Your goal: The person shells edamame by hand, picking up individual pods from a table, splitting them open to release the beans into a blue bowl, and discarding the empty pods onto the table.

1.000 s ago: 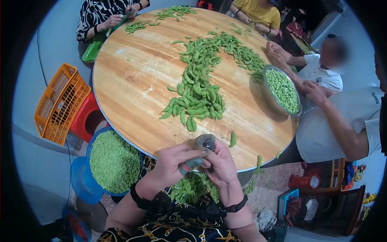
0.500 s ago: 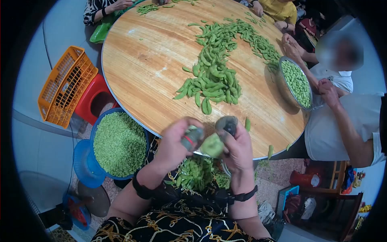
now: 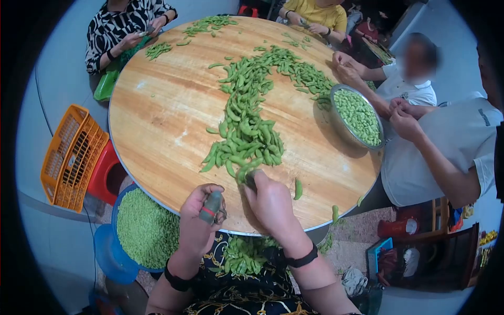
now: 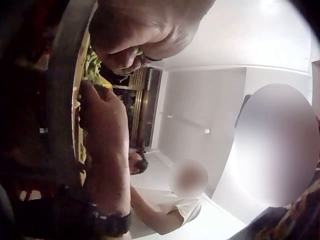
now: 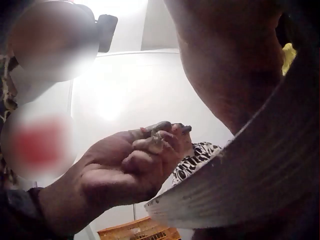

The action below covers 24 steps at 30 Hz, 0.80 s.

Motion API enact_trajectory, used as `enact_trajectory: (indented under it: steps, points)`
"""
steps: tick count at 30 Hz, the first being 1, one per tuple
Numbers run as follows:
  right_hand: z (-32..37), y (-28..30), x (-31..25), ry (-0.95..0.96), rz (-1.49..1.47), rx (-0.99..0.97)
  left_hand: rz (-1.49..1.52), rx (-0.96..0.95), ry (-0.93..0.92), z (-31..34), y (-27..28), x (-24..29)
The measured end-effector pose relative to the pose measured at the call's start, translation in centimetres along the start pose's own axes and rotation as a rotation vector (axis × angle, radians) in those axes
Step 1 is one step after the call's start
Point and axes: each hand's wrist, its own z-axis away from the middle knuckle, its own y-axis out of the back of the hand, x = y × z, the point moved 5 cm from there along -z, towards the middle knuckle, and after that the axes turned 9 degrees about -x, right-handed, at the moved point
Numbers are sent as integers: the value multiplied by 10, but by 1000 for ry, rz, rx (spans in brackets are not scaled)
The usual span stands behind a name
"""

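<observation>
At the near rim of the round wooden table (image 3: pixel 157 121), my left hand (image 3: pixel 214 206) hovers with its fingers curled; a grey-green cover with a red band (image 3: pixel 211 206) sits on the thumb, and no pod shows in it. In the right wrist view the left hand (image 5: pixel 150 137) is likewise curled. My right hand (image 3: pixel 253 179) reaches forward onto the near end of the long pile of green bean pods (image 3: pixel 247 126). Its fingertips lie among the pods, hidden by the back of the hand. One loose pod (image 3: pixel 298 189) lies just right of it.
A metal bowl (image 3: pixel 336 118) of shelled beans stands at the table's right, where other people work. A blue basin (image 3: pixel 116 207) of shelled beans, a red stool (image 3: pixel 105 176) and an orange crate (image 3: pixel 71 157) sit below left. More pods (image 3: pixel 244 254) lie in my lap.
The hands were together at my chest working a pod. They have parted: the right hand moved forward to the pile, the left stayed back near the rim. The pod between them is gone.
</observation>
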Motion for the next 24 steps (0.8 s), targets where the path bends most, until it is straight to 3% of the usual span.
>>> enact_trajectory:
  steps: [2, 10, 13, 16, 18, 19, 21, 22, 24]
  points:
    - [9, 7, 1, 8, -37, 53, -6, -8, -12, -2, -8, -4]
    - [30, 22, -5, 35, -406, -127, -137, -58, 97, -6, -12, -16]
    - [30, 19, -4, 82, -499, -169, -74, -93, 7, -4, -11, -19]
    - [32, 3, 7, -24, -709, -309, 70, -101, 15, 0, -12, -16]
    - [42, -14, 6, -205, -1402, -585, 113, -201, 112, 5, -28, -13]
    - [46, -18, 5, -270, -1524, -636, 110, -181, 114, 4, -28, -12]
    - [49, -13, -2, -323, -1585, -663, 2, -286, 193, 8, -24, -19]
    - [50, -13, -3, -371, -1625, -661, 65, -353, 149, 8, -21, -19]
    - [51, -16, -3, -270, -1485, -590, 263, -310, 79, 8, -13, -23]
